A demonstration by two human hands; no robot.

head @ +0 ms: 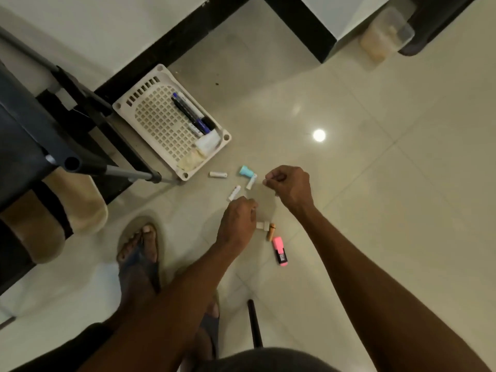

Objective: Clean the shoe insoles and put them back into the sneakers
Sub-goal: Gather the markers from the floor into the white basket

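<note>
Your left hand [237, 222] is low over the floor tiles [375, 183], fingers curled together; it may pinch something small, but from this view I can't tell. Your right hand [290, 187] is just past it, fingers curled, thumb and forefinger pinched on what looks like a thin pale item, too small to identify.

No insole or sneaker shows clearly. Two tan, sole-shaped things [53, 216] sit under the dark rack [40, 135] at left; they could be insoles or slippers.

Around your hands, loose on the tiles: a teal cap [245, 171] touching a small white tube [251, 181], another white tube [234, 192] near your left knuckles, a third [218, 174] beside the basket. By your left wrist lie a white piece [261, 225], an orange marker [271, 232] and a pink highlighter [280, 251].

The white plastic basket [150, 108] rests against the black skirting, holding pens [193, 114] and crumpled paper [206, 143]. Your left foot in a sandal [142, 253] is planted near the rack.
</note>
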